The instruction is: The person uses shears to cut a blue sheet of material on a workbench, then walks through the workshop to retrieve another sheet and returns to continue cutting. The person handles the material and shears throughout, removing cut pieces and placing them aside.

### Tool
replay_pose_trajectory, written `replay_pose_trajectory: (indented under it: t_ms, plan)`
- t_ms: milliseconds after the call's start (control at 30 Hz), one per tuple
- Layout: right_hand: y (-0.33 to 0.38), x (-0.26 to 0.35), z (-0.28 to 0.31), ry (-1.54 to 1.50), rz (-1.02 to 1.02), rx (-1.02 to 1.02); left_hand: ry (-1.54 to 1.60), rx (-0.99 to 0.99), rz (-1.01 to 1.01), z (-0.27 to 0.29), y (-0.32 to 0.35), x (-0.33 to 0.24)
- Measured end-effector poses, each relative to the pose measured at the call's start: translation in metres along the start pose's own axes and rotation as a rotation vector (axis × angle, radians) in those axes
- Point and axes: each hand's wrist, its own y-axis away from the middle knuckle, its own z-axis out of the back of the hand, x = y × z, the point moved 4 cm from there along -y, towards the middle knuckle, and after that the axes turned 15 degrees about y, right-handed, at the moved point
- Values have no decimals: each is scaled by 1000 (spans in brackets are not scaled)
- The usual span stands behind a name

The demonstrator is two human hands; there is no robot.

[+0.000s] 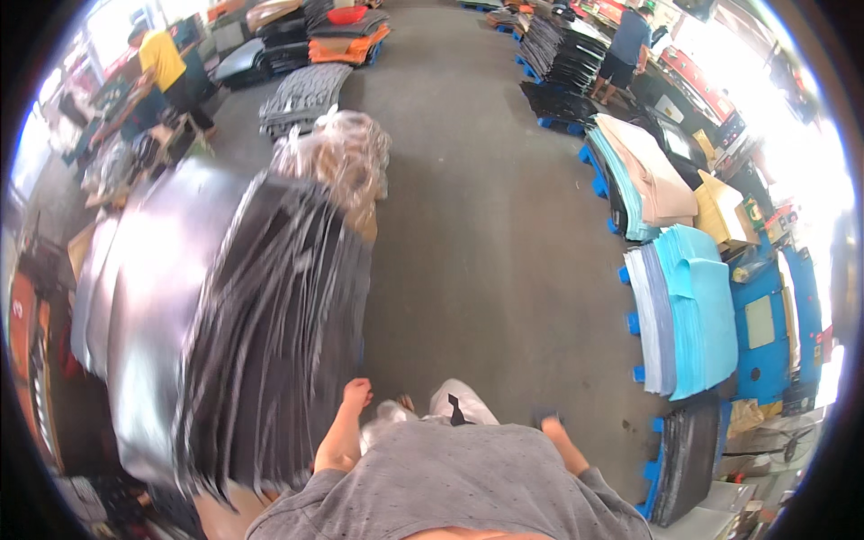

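Observation:
My left hand (357, 392) hangs by my side with its fingers curled in and nothing showing in them. It is close beside a tall stack of dark grey, thin flexible sheets (261, 351), whose ragged edges face the aisle; whether it touches them I cannot tell. My right hand (549, 423) hangs low on the other side of my body, small and partly turned away, so its fingers do not show clearly. A small dark patch lies at its end, too blurred to name.
A grey floor aisle (477, 216) runs ahead. Along its right stand blue pallets with turquoise sheets (702, 310), beige sheets (643, 166) and black sheets (688, 459). Plastic-wrapped goods (346, 162) stand ahead on the left. Two people (162, 58) (628, 49) stand farther off, one each side.

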Motion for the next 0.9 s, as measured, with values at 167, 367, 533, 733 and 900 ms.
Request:
replay_pose_trajectory:
  t_ms: [167, 367, 533, 733, 900]
  plan:
    - [-72, -37, 2, -70, -317, 339, -193, 271, -200, -175, -138, -231]
    - [-359, 115, 253, -128, -148, 16, -81, -63, -58, -242, -255, -385]
    - [-583, 373, 589, -474, 251, -511, 167, -322, 12, -234, -354, -421]
    - [-739, 481, 694, 297, 360, -308, 254, -464, 232, -321, -524, -548]
    - [-751, 321, 640, 123, -178, 187, 228, -175, 43, -542, -666, -796]
